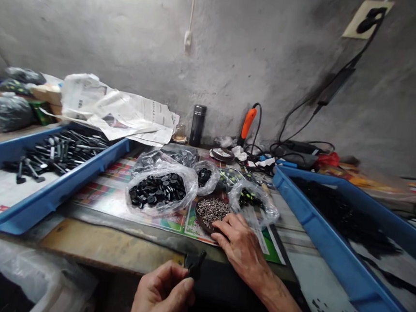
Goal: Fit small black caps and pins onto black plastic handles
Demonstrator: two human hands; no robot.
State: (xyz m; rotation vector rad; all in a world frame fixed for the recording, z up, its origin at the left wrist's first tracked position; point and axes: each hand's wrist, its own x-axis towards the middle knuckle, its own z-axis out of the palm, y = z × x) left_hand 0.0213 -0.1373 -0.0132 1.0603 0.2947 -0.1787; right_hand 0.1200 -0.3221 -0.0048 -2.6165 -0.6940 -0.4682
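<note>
My left hand (164,295) is closed at the front edge of the table, pinching a small black plastic part (196,266) between thumb and fingers. The part points up and to the right. Over the right rim of a round dark dish (199,218) is my right hand (239,241), fingers a little apart, tips touching the pile of small metal pins or screws (213,210) in the dish. Whether one lies between the fingertips is too small to tell. Beside the dish stand a plastic bag of round black parts (159,190) and a bag of black and yellow-green parts (251,198).
A blue tray (116,155) on the left holds black long-handled pieces. Another blue tray (319,214) on the right holds dark parts. Behind are a black flask (197,126), an orange-handled tool (247,123) with a cable, and papers (135,115).
</note>
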